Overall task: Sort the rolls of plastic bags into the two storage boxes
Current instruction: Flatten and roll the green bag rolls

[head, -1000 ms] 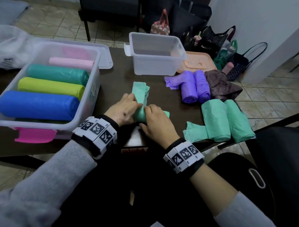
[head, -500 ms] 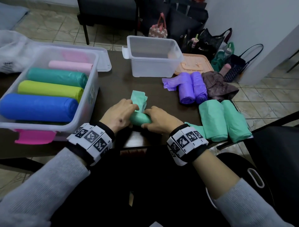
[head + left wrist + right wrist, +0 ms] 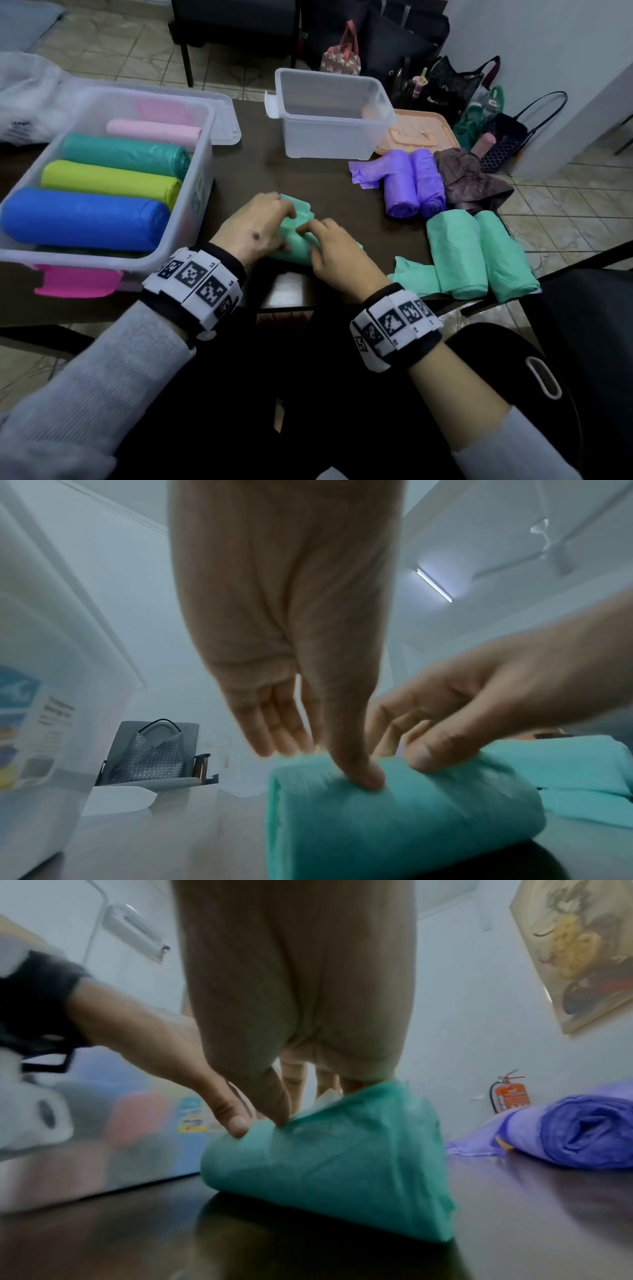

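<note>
A light green roll of bags lies on the dark table near its front edge, its loose tail pointing away from me. My left hand grips the roll's left part, thumb on the near side, fingers over the far side. My right hand pinches its right part. The large clear box at left holds blue, yellow, teal and pink rolls. The small clear box stands at the back, nothing visible inside.
Two purple rolls and two light green rolls lie on the table's right side beside a crumpled brown bag. An orange lid sits behind them, a clear lid behind the large box. Handbags stand on the floor.
Both hands have wound the green roll away from me, so its loose tail is shorter. The hands sit a little farther from the table edge than half a second ago.
</note>
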